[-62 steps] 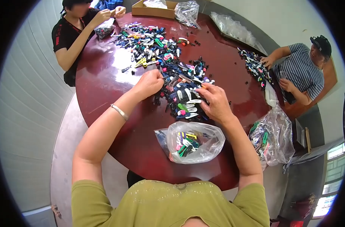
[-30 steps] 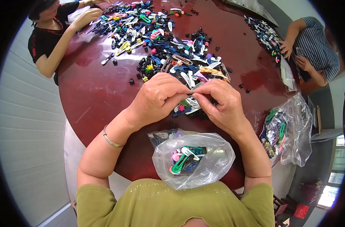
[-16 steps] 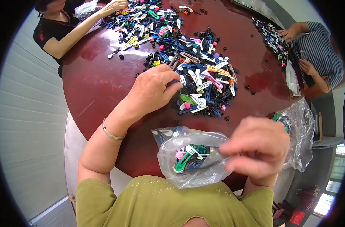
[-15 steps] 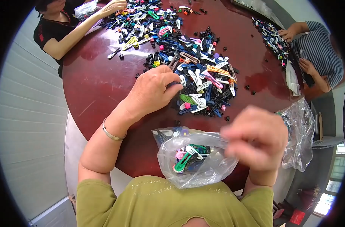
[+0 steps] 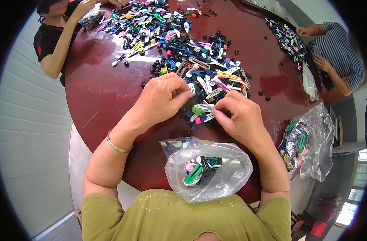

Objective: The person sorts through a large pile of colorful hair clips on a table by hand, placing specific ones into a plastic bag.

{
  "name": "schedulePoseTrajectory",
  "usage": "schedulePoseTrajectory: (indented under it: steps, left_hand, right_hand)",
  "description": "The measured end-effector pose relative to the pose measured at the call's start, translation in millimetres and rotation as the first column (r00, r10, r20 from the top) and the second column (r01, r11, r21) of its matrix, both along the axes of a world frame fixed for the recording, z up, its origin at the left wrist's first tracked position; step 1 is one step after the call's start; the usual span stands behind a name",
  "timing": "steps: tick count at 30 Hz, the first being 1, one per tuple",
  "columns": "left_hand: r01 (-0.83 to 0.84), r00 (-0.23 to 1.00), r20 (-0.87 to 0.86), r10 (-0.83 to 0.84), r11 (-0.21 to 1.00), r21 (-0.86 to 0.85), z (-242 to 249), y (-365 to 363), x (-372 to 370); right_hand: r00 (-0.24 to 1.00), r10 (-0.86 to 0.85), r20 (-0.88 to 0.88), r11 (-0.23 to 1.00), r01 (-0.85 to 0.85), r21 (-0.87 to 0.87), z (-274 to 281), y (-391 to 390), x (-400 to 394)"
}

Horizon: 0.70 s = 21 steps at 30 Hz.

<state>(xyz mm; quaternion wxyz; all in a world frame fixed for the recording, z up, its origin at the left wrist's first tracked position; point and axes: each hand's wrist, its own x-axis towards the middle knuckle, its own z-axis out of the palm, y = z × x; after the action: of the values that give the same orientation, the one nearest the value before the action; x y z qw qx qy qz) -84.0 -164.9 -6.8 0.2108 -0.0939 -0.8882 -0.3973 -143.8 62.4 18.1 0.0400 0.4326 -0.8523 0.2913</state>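
Note:
A large heap of snap hair clips [image 5: 207, 82] in white, navy, black and bright colours lies in front of me. At its near left edge, my left hand [image 5: 161, 98] has thumb and forefinger pressed together; whatever is between them is hidden. My right hand [image 5: 241, 116] reaches over the near right edge, its fingertips pinched on a thin white hair clip [image 5: 208, 105]. Beneath both hands, close to my chest, an open clear plastic bag [image 5: 231, 156] holds several clips, among them a green hair clip [image 5: 193, 174] and black ones.
Another clear bag [image 5: 322, 140], part filled with clips, lies at the right edge of the dark red table [image 5: 99, 100]. One co-worker [image 5: 57, 44] sits at the far left, another [image 5: 338, 52] at the right by a second heap [image 5: 286, 42]. Small black claw clips [image 5: 268, 98] are scattered about.
My right hand has moved from above the bag up and left to the heap and now pinches a white clip. A black clip now shows in the bag. My left hand has barely moved.

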Motion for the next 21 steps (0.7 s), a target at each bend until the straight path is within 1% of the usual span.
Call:
schedulePoseTrajectory:
  steps: [2, 4, 5, 7, 9, 10, 11, 13, 15, 16, 17, 19, 21]
  left_hand:
    - [-0.025, 1.000, 0.015, 0.024, 1.000, 0.012, 0.7, 0.6, 0.1]
    - [-0.054, 0.997, 0.054, 0.053, 0.998, 0.015, 2.4, 1.6, 0.7]
    - [-0.053, 0.996, 0.069, 0.050, 0.998, 0.046, 1.5, 2.2, 0.4]
    - [-0.054, 0.994, 0.100, 0.043, 0.992, 0.111, -1.4, 3.4, -0.3]
    - [-0.056, 0.994, 0.100, 0.047, 0.994, 0.089, 0.7, 3.5, 0.3]
    - [-0.053, 0.994, 0.100, 0.045, 0.996, 0.077, 1.2, 3.6, 0.1]
    - [-0.053, 0.993, 0.108, 0.041, 0.992, 0.112, -0.5, 4.4, -0.2]
    - [-0.052, 0.992, 0.119, 0.031, 0.983, 0.178, -3.2, 5.7, -0.8]
    - [-0.047, 0.992, 0.122, 0.022, 0.979, 0.200, -3.5, 5.5, -0.5]
    - [-0.045, 0.992, 0.122, 0.019, 0.976, 0.211, -3.5, 5.4, -0.4]
    - [-0.048, 0.993, 0.118, 0.024, 0.978, 0.204, -3.3, 5.6, -0.1]
    - [-0.052, 0.994, 0.108, 0.032, 0.981, 0.189, -2.6, 5.8, -0.4]
    - [-0.055, 0.993, 0.110, 0.034, 0.979, 0.197, -1.2, 6.2, -0.2]
  right_hand:
    - [0.982, -0.029, 0.188, 0.997, 0.042, -0.065, 12.1, 1.2, -0.2]
    - [0.928, -0.029, 0.373, 0.987, 0.085, -0.136, 26.3, 5.2, -1.9]
    - [0.914, 0.054, 0.402, 0.963, 0.059, -0.262, 29.0, 8.4, -3.3]
    - [0.871, 0.133, 0.473, 0.953, 0.019, -0.304, 58.7, 18.3, 6.2]
    - [0.833, 0.361, 0.418, 0.899, -0.192, -0.393, 83.4, 25.7, 17.9]
    - [0.775, 0.426, 0.467, 0.871, -0.212, -0.443, 87.3, 27.5, 25.7]
    - [0.734, 0.474, 0.487, 0.865, -0.284, -0.414, 89.7, 29.6, 29.6]
    - [0.742, 0.492, 0.455, 0.866, -0.365, -0.342, 90.2, 24.1, 31.9]
    - [0.781, 0.398, 0.481, 0.909, -0.267, -0.319, 82.9, 22.5, 24.9]
    - [0.843, 0.354, 0.404, 0.897, -0.183, -0.403, 63.3, 16.4, 18.7]
    - [0.903, 0.227, 0.365, 0.928, -0.087, -0.362, 47.2, 10.9, 12.4]
    - [0.934, 0.138, 0.331, 0.969, -0.058, -0.241, 22.4, 0.1, 2.6]
    - [0.967, 0.141, 0.215, 0.980, -0.105, -0.168, -1.7, -5.9, 1.3]
